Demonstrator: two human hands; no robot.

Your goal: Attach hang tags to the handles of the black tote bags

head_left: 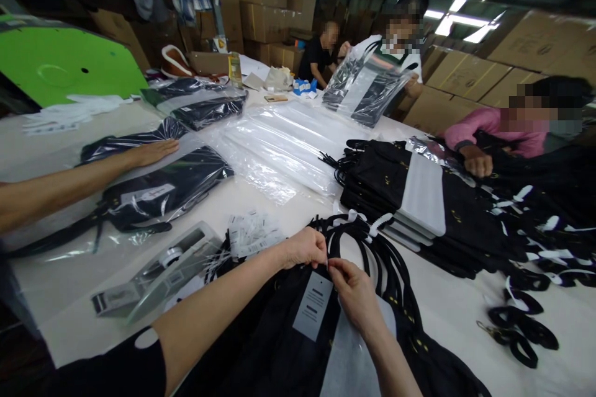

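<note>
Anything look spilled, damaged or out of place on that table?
Nothing visibly spilled or damaged. One oddity: a brown-and-white item, possibly a shoe, at the far left behind the plastic-wrapped black goods. Footwear would seem out of place beside packed goods.

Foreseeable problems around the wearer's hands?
Snag: black straps loop close to the right hand and might catch on it.

Spill: the heaped labels lie right behind the left hand; a backward sweep might scatter them.

Knock: the tape dispenser sits near the left forearm, so a wide swing might bump it.
</note>
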